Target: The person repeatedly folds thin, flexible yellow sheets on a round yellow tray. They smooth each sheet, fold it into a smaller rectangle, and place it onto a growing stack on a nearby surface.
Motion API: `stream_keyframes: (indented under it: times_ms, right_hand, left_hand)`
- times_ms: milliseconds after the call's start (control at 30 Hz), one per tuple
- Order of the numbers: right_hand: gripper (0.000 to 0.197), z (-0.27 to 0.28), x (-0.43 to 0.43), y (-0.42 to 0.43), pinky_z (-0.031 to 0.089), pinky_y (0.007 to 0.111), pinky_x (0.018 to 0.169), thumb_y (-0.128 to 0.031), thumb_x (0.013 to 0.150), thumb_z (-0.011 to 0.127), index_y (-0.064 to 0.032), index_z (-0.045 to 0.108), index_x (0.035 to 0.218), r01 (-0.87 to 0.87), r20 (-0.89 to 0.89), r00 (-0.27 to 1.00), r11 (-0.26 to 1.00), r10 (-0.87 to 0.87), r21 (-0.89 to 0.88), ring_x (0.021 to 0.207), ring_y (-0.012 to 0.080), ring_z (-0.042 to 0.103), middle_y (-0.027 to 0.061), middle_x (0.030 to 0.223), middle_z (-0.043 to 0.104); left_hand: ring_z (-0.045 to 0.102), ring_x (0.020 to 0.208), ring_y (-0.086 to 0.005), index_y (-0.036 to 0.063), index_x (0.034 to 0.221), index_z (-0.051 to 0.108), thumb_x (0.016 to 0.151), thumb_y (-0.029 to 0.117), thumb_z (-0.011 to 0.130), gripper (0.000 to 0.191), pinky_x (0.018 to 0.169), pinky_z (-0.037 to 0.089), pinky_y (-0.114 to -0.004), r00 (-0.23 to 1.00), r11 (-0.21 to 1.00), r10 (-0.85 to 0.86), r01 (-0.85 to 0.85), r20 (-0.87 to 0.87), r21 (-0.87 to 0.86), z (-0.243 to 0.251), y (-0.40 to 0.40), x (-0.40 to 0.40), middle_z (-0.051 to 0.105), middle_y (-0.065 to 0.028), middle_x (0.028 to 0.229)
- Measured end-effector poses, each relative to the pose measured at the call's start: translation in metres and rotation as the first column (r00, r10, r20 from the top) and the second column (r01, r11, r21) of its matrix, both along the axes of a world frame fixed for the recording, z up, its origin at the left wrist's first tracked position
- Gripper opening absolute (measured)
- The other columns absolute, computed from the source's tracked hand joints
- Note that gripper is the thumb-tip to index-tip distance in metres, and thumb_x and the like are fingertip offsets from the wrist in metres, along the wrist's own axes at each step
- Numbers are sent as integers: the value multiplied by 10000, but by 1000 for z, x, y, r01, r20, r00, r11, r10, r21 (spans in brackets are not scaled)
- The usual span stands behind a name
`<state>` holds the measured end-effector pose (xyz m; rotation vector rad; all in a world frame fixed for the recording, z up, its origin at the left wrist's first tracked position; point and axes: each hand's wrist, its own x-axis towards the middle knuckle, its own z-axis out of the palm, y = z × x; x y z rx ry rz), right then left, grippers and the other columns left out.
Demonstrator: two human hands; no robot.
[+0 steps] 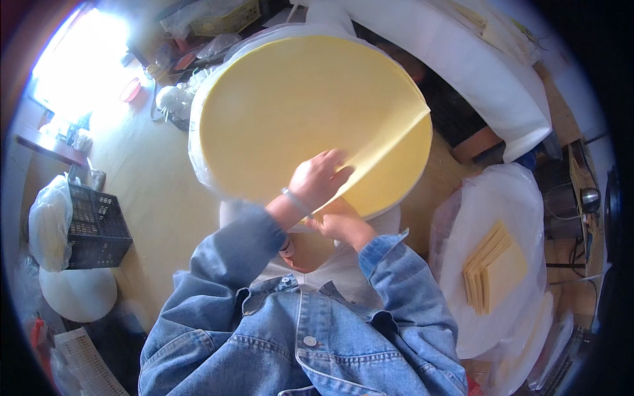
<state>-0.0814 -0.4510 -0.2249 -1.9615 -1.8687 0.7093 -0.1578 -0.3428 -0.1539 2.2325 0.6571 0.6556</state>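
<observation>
Before me lies a large round stack of thin yellow sheets (292,94), possibly dough skins, with clear plastic (197,163) around its rim. The top sheet is lifted along its right side, making a slanting ridge from the far right rim to my hands. My left hand (319,179) rests on top beside this ridge, thumb apart from the fingers. At the near rim my right hand (342,222) grips the edge of the lifted sheet, its fingers partly hidden beneath. More yellow surface (391,183) shows right of the ridge.
Right of me, folded yellow sheets (495,272) lie on a plastic-covered round surface (460,317). A white-covered long table (446,59) curves along the far right. Black plastic crates (99,222) stand at left, near a white round lid or stool top (78,294). A pink basin (131,90) sits farther off.
</observation>
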Motion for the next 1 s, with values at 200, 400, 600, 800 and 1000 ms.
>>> stream_keyframes:
  times_ms: [200,400,600,800,1000]
  right_hand:
    - [483,-18,-8,-4,494,419,711,-442,872,626,22,665,1003,417,-571,734,907,-368,-49,787,332,665,182,855,696]
    - [431,-19,-5,25,492,363,774,-355,919,584,63,671,980,516,-384,711,808,-589,-284,831,237,647,168,879,706]
    - [381,5,0,35,498,365,848,-286,939,562,19,631,1156,454,-448,702,832,-554,-318,1069,222,602,111,1118,659]
    - [276,50,12,71,597,399,736,-218,937,551,15,566,1084,505,-838,106,755,-535,-418,882,274,683,149,1026,625]
    - [197,89,38,98,572,419,807,-189,957,532,-23,515,1061,579,-961,-47,777,-272,-248,918,291,674,140,977,642]
  left_hand:
    - [619,788,-198,103,837,634,768,144,592,90,600,525,-333,928,796,-58,265,-368,544,-30,-31,-104,592,-29,834]
    - [537,1080,-291,-40,1096,587,810,316,640,460,891,452,-376,944,870,-237,312,-230,382,-72,-75,-77,574,-153,1103]
    - [464,1181,-350,-111,1280,463,771,602,600,887,992,360,-434,739,901,118,201,-663,384,-83,-84,-50,499,-252,1275]
    - [402,1267,-433,-107,1295,463,804,579,594,853,1007,365,-490,747,915,160,133,-645,381,-78,-87,-53,442,-316,1339]
    - [508,1142,-349,-18,1117,588,844,366,597,471,938,431,-440,738,969,-127,234,-663,75,-73,-35,-60,557,-205,1153]
